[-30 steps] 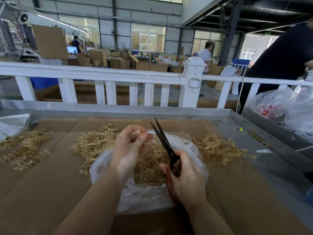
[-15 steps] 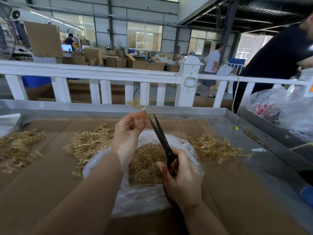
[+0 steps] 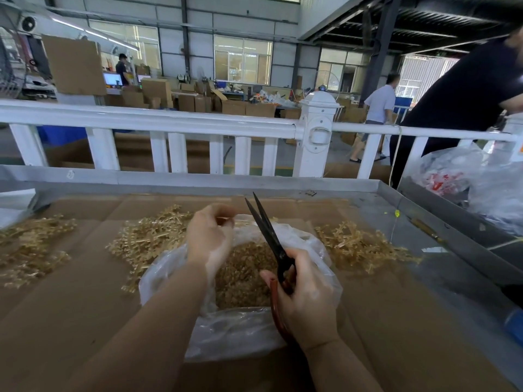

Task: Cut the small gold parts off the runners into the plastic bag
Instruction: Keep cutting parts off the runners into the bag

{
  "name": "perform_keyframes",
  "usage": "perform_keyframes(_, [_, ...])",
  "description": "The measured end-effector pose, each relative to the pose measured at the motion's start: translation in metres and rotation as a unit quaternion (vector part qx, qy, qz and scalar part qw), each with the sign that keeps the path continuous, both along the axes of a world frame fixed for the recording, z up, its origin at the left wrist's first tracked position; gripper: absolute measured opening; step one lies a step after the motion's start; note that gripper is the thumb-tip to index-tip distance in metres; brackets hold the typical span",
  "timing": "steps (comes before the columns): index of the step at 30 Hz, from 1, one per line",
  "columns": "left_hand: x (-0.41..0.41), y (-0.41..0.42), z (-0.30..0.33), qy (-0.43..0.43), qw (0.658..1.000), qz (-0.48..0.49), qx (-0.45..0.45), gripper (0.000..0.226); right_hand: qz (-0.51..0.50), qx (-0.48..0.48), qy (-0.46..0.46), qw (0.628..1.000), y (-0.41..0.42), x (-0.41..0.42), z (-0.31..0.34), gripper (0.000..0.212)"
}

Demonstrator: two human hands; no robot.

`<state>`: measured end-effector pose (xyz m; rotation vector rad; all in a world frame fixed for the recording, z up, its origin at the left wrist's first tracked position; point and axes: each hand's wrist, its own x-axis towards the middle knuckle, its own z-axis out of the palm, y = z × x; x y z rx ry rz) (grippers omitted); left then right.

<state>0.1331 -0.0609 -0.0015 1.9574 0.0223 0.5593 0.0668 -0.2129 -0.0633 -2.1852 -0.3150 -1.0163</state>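
Above bag (image 3: 240, 332) rim, scissors (image 3: 267, 236), perhaps agape.

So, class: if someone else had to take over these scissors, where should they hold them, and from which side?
Probably by the reddish handles, coming from the near side, where the right hand grips now. The scissors point their dark, slightly open blades away and up over the plastic bag, so the far end is sharp.

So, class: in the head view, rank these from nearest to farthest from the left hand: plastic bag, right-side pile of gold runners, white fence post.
1. Plastic bag, directly beneath the left hand.
2. Runner pile, to the right.
3. Fence post, beyond the table.
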Motion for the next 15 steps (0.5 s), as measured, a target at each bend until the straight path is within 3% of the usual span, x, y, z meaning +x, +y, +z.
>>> perform_keyframes(3, [0.004, 0.019, 0.002, 0.045, 0.989, 0.047, 0.130, 0.026, -0.024, -0.038, 0.009, 0.999, 0.002, 0.002, -0.002, 0.032])
perform_keyframes(6, [0.007, 0.031, -0.001, 0.144, 0.939, 0.030, 0.311, 0.031, -0.041, -0.103, 0.066, 0.992, 0.002, 0.005, -0.005, 0.032])
perform_keyframes(9, [0.003, 0.034, -0.005, 0.186, 0.929, 0.009, 0.320, 0.022, -0.025, -0.133, 0.135, 0.982, 0.002, 0.007, -0.007, 0.038])
perform_keyframes(13, [0.002, 0.037, -0.004, 0.193, 0.936, 0.027, 0.295, 0.009, -0.025, -0.132, 0.142, 0.981, 0.003, 0.008, -0.007, 0.039])
perform_keyframes(15, [0.002, 0.042, -0.001, 0.188, 0.946, 0.034, 0.261, 0.015, -0.028, -0.132, 0.138, 0.981, 0.003, 0.007, -0.007, 0.039])
